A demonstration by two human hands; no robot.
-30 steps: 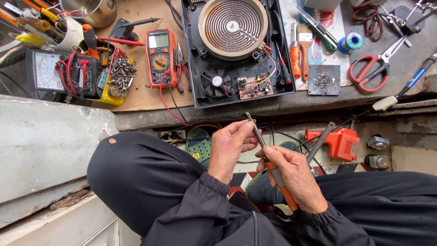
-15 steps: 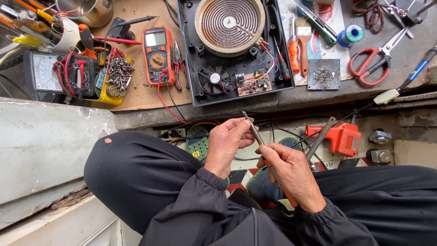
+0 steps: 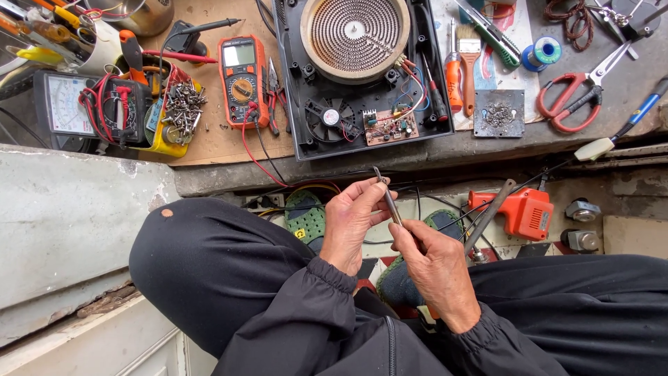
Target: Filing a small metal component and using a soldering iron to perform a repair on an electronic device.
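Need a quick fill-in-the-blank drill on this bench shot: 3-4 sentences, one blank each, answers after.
1. Both hands hold one thin metal tool; the left hand pinches it nearer its ____ end.
2. The opened cooktop has a round spiral heating ____ on top.
3. The scissors have ____ handles.
4. The orange multimeter lies to the ____ of the cooktop in the picture.

Answers: upper; coil; red; left
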